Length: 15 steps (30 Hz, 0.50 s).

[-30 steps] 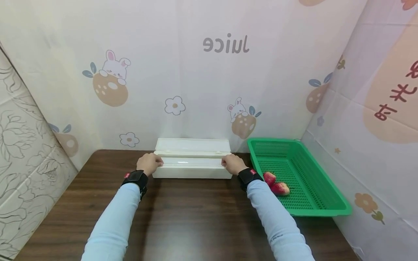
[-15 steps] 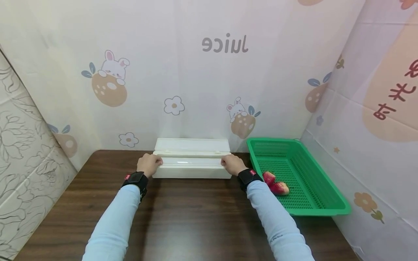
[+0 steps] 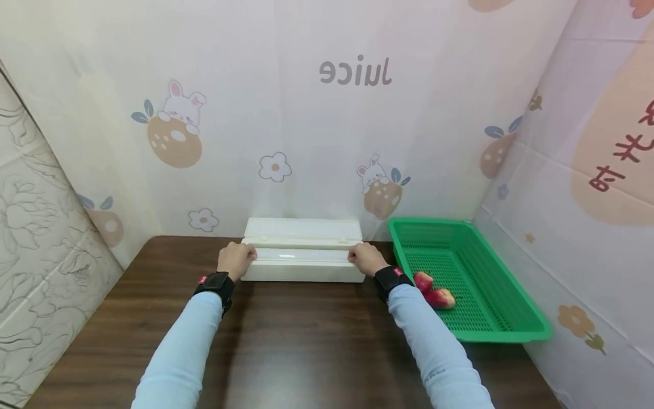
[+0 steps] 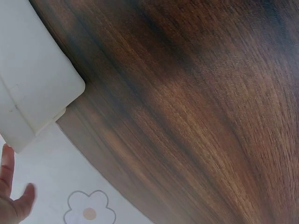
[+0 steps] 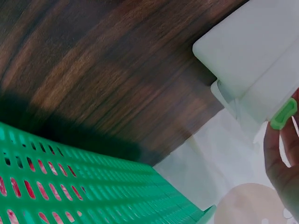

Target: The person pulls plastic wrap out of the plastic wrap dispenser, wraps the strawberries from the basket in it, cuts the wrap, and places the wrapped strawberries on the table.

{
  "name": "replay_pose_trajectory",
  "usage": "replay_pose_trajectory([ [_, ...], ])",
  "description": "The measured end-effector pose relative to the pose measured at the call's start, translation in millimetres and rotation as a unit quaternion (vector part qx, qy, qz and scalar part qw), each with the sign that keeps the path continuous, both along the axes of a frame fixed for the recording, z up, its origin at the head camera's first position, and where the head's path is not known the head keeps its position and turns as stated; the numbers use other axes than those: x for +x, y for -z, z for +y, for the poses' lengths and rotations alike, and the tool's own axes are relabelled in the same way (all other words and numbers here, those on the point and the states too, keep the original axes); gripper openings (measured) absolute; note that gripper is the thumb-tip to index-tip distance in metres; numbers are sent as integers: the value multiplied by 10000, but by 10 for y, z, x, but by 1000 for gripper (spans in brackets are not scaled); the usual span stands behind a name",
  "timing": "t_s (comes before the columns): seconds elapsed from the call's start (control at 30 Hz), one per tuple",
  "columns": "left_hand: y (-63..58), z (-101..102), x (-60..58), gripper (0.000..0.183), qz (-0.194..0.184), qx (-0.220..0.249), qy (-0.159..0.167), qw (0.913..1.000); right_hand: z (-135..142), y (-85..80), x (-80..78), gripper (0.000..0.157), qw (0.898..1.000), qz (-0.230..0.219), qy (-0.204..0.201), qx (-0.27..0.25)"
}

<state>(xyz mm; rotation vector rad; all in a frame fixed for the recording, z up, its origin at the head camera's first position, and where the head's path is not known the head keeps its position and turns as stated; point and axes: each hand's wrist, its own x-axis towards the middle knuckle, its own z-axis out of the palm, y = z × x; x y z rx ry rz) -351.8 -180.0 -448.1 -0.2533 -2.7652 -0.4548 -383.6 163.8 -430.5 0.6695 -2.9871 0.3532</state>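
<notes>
A long white box [image 3: 302,273], shaped like a cling film dispenser, stands at the back of the table with its lid [image 3: 302,229] raised behind it. My left hand [image 3: 236,259] grips its left end, fingers curled at the top edge. In the left wrist view, one fingertip [image 4: 6,148] meets the box's corner. At the opposite end, my right hand [image 3: 367,259] holds the box near its top edge. A small green plastic piece [image 5: 283,114] shows at the right fingertips against the box. The hands hide both upper ends of the box.
To the right, a green perforated basket [image 3: 503,335] stands beside my right forearm. Two red-and-yellow fruits [image 3: 439,299] like peaches lie in its near left part. A printed cloth [image 3: 306,113] hangs right behind the box. Brown wooden table [image 3: 296,341] lies in front.
The head view has shifted very slightly. Both hands keep the same hold at the ends of the white box, and the box has stayed in place.
</notes>
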Motion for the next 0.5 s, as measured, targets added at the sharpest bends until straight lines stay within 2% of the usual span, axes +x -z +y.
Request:
replay_pose_trajectory([
  [0.2, 16, 34, -17, 9, 266, -351, 83, 9990, 32, 69, 31, 9, 9982, 561, -203, -27],
  [0.4, 48, 17, -19, 8, -4, -187, 266, 9995, 6, 73, 15, 8, 9966, 734, -359, -51],
  [0.5, 33, 23, -33, 14, -35, -135, 421, 9990, 0, 39, 2, 8, 9964, 763, -348, -117],
])
